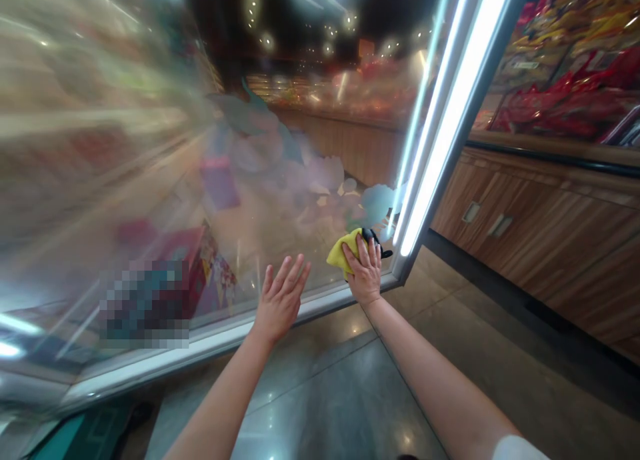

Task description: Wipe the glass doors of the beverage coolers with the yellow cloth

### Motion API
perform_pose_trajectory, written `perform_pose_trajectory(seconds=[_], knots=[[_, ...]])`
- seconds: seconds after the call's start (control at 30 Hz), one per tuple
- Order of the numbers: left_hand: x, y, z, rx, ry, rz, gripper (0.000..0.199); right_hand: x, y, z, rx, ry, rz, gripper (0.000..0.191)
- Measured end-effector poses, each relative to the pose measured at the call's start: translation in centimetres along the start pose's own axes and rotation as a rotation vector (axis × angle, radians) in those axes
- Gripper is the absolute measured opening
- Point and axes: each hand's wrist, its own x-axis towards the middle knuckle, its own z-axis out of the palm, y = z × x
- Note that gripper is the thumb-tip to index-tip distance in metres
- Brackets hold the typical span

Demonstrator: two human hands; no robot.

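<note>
A large glass door (165,180) of a lit display case stands open in front of me, fogged and streaked over most of its pane. My right hand (366,270) presses a yellow cloth (344,252) flat against the lower right corner of the glass, beside the bright light strip (445,133) on the door's edge. A small black object (376,241) shows just right of the cloth. My left hand (281,299) rests flat on the glass near the bottom frame, fingers spread, holding nothing.
A wooden counter (545,247) with metal handles runs along the right, with red and yellow packaged goods (570,80) stacked above it. The floor (340,393) is glossy grey tile. Reflections of shop shelves fill the glass. A teal object (85,433) lies at bottom left.
</note>
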Motion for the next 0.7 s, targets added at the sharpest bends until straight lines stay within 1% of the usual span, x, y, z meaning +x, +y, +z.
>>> perform_pose_trajectory(seconds=[0.03, 0.1, 0.13, 0.17, 0.2, 0.23, 0.3, 0.37, 0.4, 0.43, 0.47, 0.53, 0.6, 0.63, 0.67, 0.7], knots=[[-0.2, -0.2, -0.2, 0.005, -0.002, -0.006, 0.086, 0.1, 0.3, -0.1, 0.017, 0.021, 0.056, 0.069], [-0.6, -0.6, -0.5, 0.013, -0.005, -0.016, 0.085, 1.5, 0.1, -0.3, 0.063, 0.079, 0.197, 0.073], [-0.8, -0.8, -0.7, 0.015, -0.004, -0.020, 0.085, 2.4, -0.5, -0.5, 0.083, 0.103, 0.246, 0.074], [-1.0, -1.0, -0.9, 0.017, -0.002, -0.024, 0.085, 3.2, -1.4, -0.6, 0.094, 0.116, 0.264, 0.074], [-1.2, -1.1, -1.0, 0.018, 0.000, -0.029, 0.084, 3.8, -2.4, -0.6, 0.094, 0.114, 0.246, 0.074], [-1.4, -1.3, -1.2, 0.018, 0.001, -0.036, 0.084, 4.1, -3.3, -0.5, 0.085, 0.094, 0.197, 0.073], [-1.9, -1.6, -1.4, 0.018, 0.000, -0.049, 0.084, 3.3, -4.7, -0.2, 0.053, 0.022, 0.051, 0.071], [-2.5, -2.0, -1.6, 0.023, -0.007, -0.057, 0.084, 1.5, -4.6, 0.2, 0.024, -0.042, -0.081, 0.068], [-2.8, -2.2, -1.7, 0.027, -0.012, -0.062, 0.085, 0.7, -4.2, 0.4, 0.016, -0.053, -0.112, 0.068], [-3.2, -2.5, -1.9, 0.032, -0.015, -0.066, 0.085, 0.1, -3.6, 0.5, 0.014, -0.050, -0.111, 0.068], [-3.6, -2.8, -2.0, 0.037, -0.018, -0.071, 0.085, -0.1, -3.2, 0.5, 0.019, -0.030, -0.075, 0.069], [-4.4, -3.5, -2.3, 0.048, -0.019, -0.081, 0.086, 0.6, -3.2, 0.3, 0.046, 0.039, 0.054, 0.070], [-5.2, -4.1, -2.6, 0.064, -0.016, -0.091, 0.086, 2.2, -4.8, 0.1, 0.074, 0.100, 0.158, 0.071], [-5.5, -4.3, -2.8, 0.071, -0.015, -0.095, 0.086, 2.9, -6.0, 0.0, 0.081, 0.110, 0.166, 0.073], [-5.7, -4.5, -2.9, 0.077, -0.016, -0.099, 0.086, 3.3, -7.2, -0.1, 0.082, 0.104, 0.141, 0.074], [-6.0, -4.7, -3.1, 0.080, -0.016, -0.103, 0.085, 3.4, -8.3, 0.0, 0.075, 0.081, 0.085, 0.074]])
